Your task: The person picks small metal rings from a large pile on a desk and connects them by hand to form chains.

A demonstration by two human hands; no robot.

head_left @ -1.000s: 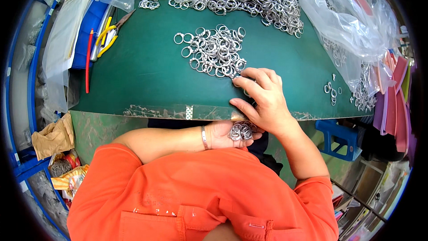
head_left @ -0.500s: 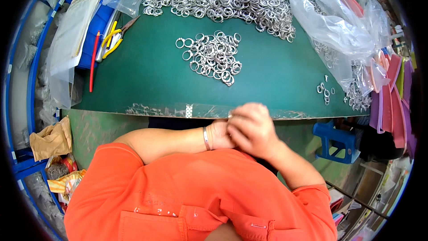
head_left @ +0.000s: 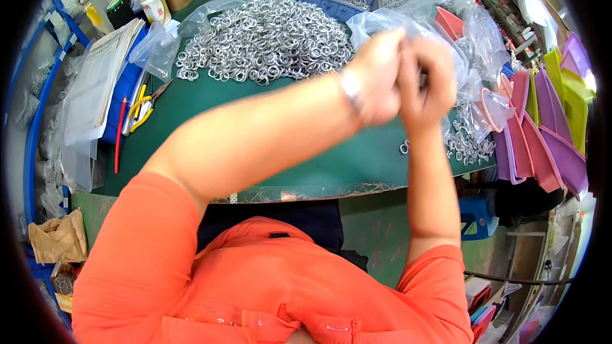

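Observation:
My left hand and my right hand are raised together above the right part of the green table, close to each other and blurred by motion. Both have their fingers curled closed. A small greyish spot shows between the right fingers, too unclear to name. Beyond my left forearm lies a large heap of silver metal rings. Behind and beside the hands is a clear plastic bag, with loose small rings by it at the right edge. My left forearm covers much of the table's middle.
At the left lie yellow-handled pliers, a red pen and papers on a blue tray. A blue bin holding rings stands at the back. Coloured plastic trays hang at the right, above a blue stool.
Both hands have risen from the table's front edge and moved up and right. The view has shifted, showing more of the table's back. The smaller ring pile no longer shows; my forearm crosses there.

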